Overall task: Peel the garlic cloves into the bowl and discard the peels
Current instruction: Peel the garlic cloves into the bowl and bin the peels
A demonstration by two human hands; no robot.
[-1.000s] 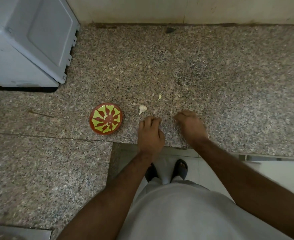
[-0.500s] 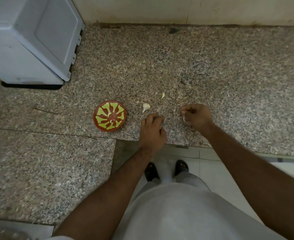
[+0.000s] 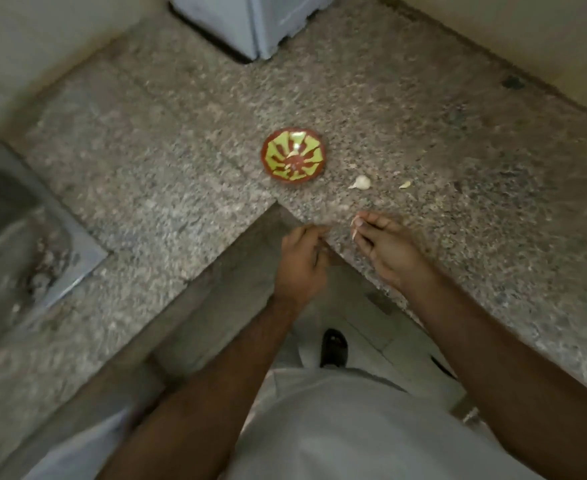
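A red bowl (image 3: 294, 155) with a yellow-green pattern stands on the speckled granite counter (image 3: 458, 161), with small pale pieces inside it. To its right lie a whole unpeeled garlic clove (image 3: 361, 182) and a small pale scrap (image 3: 405, 184). My right hand (image 3: 387, 249) hovers over the counter's edge below the clove and pinches thin whitish garlic peel (image 3: 355, 227) at its fingertips. Beside it, over the counter's inner corner, my left hand (image 3: 302, 263) has its fingers loosely curled, and nothing shows in it. The picture is blurred.
A steel sink (image 3: 25, 244) is set into the counter at the left. A grey appliance (image 3: 250, 22) stands at the back near the wall. The counter is L-shaped, and the tiled floor and a dark sandal (image 3: 334, 347) show below.
The view has swung to the left, bringing the sink into sight. My right hand has lifted with peel in its fingertips, and my left hand has come off the counter.
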